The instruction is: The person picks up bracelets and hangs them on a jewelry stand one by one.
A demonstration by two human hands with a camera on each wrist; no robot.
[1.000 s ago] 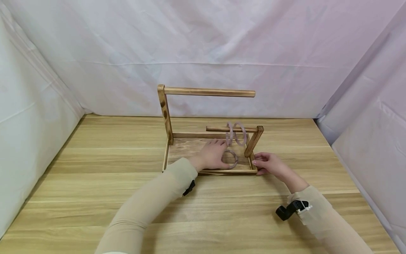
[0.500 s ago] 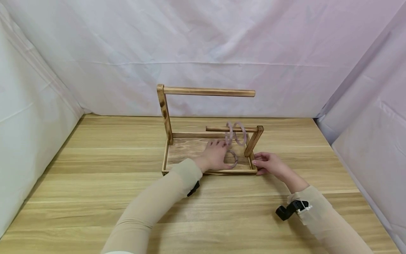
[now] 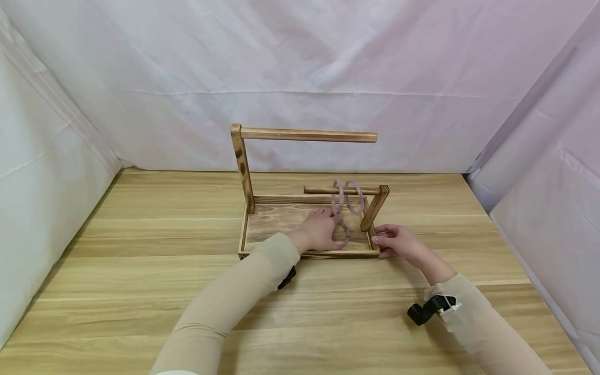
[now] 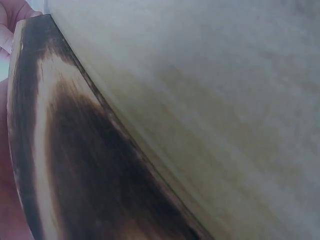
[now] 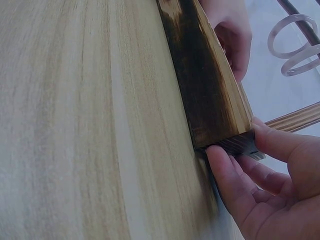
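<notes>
Inside the tray of the wooden stand (image 3: 269, 221), my left hand (image 3: 319, 230) holds a pale purple ring (image 3: 346, 235) between thumb and fingers, which cover its left side. Two similar rings (image 3: 354, 198) hang on the stand's lower bar (image 3: 319, 190), just above that hand. At the tray's front right corner, my right hand (image 3: 398, 242) grips the wood. The right wrist view shows its thumb and fingers (image 5: 265, 185) pinching the end of the dark-stained tray wall (image 5: 200, 85). Mostly tray wall (image 4: 75, 140) fills the left wrist view, with part of a hand at its left edge.
A longer upper bar (image 3: 309, 135) extends right from the stand's tall left post (image 3: 242, 169). The short right post (image 3: 375, 208) stands near my right hand. White cloth (image 3: 300, 62) hangs behind and beside the wooden table (image 3: 164, 234).
My left hand has shifted slightly right, its fingers drawn in more around the ring, and less of the ring shows. My right hand stays on the corner.
</notes>
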